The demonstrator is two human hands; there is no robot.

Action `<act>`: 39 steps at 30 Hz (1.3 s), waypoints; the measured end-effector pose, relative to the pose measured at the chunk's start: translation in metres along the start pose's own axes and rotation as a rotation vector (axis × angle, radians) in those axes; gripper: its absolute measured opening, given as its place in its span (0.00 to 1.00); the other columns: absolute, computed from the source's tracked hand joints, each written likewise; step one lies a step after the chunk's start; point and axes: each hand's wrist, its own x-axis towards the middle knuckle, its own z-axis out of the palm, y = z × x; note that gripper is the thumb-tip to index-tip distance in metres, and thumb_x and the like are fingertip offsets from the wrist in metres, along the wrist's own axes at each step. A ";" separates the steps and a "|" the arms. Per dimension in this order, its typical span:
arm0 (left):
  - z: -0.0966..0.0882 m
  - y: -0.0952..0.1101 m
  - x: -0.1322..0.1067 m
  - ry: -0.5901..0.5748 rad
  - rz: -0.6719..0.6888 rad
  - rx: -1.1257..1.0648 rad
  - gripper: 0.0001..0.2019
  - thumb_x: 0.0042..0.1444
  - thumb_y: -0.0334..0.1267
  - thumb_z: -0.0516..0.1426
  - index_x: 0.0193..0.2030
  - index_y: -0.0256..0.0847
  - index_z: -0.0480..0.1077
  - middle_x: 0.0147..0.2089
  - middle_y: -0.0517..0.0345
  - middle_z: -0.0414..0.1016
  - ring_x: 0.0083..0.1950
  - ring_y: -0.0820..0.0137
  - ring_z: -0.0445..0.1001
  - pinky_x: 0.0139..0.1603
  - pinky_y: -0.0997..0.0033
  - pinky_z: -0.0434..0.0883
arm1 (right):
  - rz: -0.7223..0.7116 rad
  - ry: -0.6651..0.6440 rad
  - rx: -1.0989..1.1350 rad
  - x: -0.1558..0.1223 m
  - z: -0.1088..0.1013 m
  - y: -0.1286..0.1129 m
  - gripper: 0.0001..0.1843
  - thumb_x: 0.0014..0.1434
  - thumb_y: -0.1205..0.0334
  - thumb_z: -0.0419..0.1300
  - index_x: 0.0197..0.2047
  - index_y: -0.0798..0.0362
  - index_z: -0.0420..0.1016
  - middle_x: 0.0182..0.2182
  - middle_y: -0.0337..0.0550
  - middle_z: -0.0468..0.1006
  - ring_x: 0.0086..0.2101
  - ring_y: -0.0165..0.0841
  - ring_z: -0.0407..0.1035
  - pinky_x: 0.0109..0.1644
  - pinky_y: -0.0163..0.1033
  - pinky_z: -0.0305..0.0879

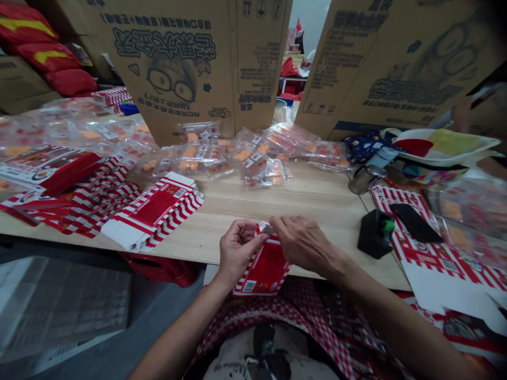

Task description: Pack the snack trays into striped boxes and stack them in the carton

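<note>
Both my hands hold a small red box with red-and-white striped edges (264, 269) at the near edge of the wooden table (317, 200). My left hand (236, 249) pinches the box's upper left side with curled fingers. My right hand (301, 241) is closed on the top flap from the right. The box stands tilted toward me, with a barcode label at its lower left.
Flat striped box blanks (154, 210) lie stacked at the left. Clear packets with orange contents (237, 155) cover the table's far side before large cardboard cartons (186, 58). To the right are a black tape dispenser (375, 233), a dark phone (415, 221), and a metal cup (363, 179).
</note>
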 end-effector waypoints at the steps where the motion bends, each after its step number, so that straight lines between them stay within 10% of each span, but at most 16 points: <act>1: -0.001 0.001 -0.002 -0.006 0.008 0.024 0.15 0.49 0.39 0.71 0.40 0.39 0.74 0.34 0.60 0.79 0.32 0.75 0.77 0.35 0.78 0.73 | 0.006 0.020 -0.017 0.003 0.003 0.001 0.10 0.62 0.72 0.50 0.40 0.57 0.73 0.31 0.51 0.78 0.29 0.38 0.70 0.34 0.41 0.56; 8: -0.015 -0.002 -0.018 -0.150 0.267 0.358 0.05 0.60 0.37 0.63 0.42 0.40 0.78 0.38 0.56 0.79 0.38 0.72 0.76 0.39 0.75 0.71 | 0.125 -0.032 0.439 0.017 0.002 0.024 0.12 0.68 0.65 0.48 0.46 0.56 0.72 0.30 0.44 0.78 0.29 0.33 0.69 0.35 0.37 0.57; 17: -0.009 0.024 0.033 0.220 0.461 0.200 0.08 0.62 0.42 0.62 0.42 0.40 0.78 0.41 0.55 0.79 0.44 0.70 0.77 0.48 0.71 0.74 | 0.300 0.166 1.294 -0.001 0.000 0.042 0.25 0.73 0.45 0.46 0.65 0.45 0.67 0.48 0.46 0.76 0.40 0.35 0.72 0.41 0.40 0.69; 23: -0.004 0.009 0.057 0.223 0.399 0.006 0.18 0.56 0.43 0.67 0.49 0.42 0.70 0.41 0.57 0.78 0.42 0.73 0.77 0.46 0.75 0.74 | 0.231 0.276 0.923 0.006 0.000 0.039 0.21 0.69 0.55 0.53 0.62 0.49 0.68 0.47 0.44 0.76 0.41 0.36 0.70 0.47 0.41 0.66; 30: -0.022 -0.007 0.039 0.129 0.364 0.096 0.19 0.53 0.45 0.69 0.48 0.39 0.75 0.44 0.53 0.80 0.44 0.68 0.80 0.46 0.72 0.77 | 0.475 0.324 0.964 0.018 -0.005 0.028 0.21 0.68 0.50 0.51 0.26 0.50 0.63 0.20 0.35 0.61 0.23 0.29 0.58 0.26 0.35 0.53; 39: -0.039 -0.004 0.028 0.070 0.692 0.457 0.13 0.60 0.35 0.63 0.52 0.43 0.75 0.47 0.51 0.80 0.48 0.65 0.78 0.48 0.68 0.76 | 0.584 0.337 0.961 0.028 -0.006 0.021 0.24 0.65 0.48 0.53 0.21 0.50 0.59 0.18 0.36 0.61 0.21 0.29 0.56 0.24 0.35 0.51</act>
